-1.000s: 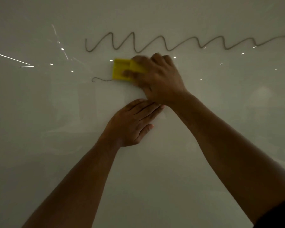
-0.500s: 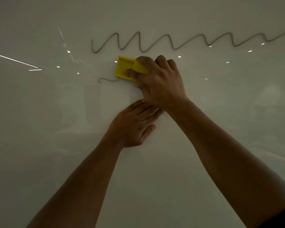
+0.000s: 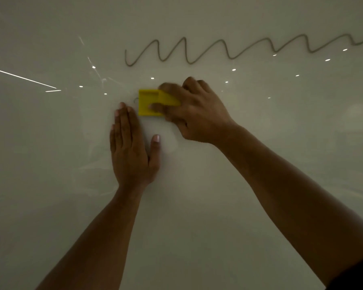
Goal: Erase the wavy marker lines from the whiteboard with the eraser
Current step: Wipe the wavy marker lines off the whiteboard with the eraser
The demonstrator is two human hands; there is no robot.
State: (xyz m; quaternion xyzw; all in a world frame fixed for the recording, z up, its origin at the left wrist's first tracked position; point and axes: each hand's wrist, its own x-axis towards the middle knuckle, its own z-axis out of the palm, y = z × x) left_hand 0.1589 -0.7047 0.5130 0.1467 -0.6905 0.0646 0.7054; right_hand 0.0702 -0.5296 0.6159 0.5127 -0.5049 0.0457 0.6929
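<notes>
Evidently unlabelled, the yellow eraser (image 3: pixel 150 102) fills the right hand (image 3: pixel 194 114).

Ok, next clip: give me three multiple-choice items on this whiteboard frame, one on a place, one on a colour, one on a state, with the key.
1. Where is the long wavy line relative to the eraser?
A. Above it, running to the right
B. Below it
C. Hidden under it

2. What colour is the eraser?
A. Blue
B. Yellow
C. Black

3. How is the left hand placed?
A. Gripping a marker
B. Closed in a fist
C. Flat on the whiteboard, fingers extended

Key: 1 A, the line runs across the board higher up than the eraser. 2 B, the block in the right hand is bright yellow. 3 C, the palm lies open against the board, holding nothing.
</notes>
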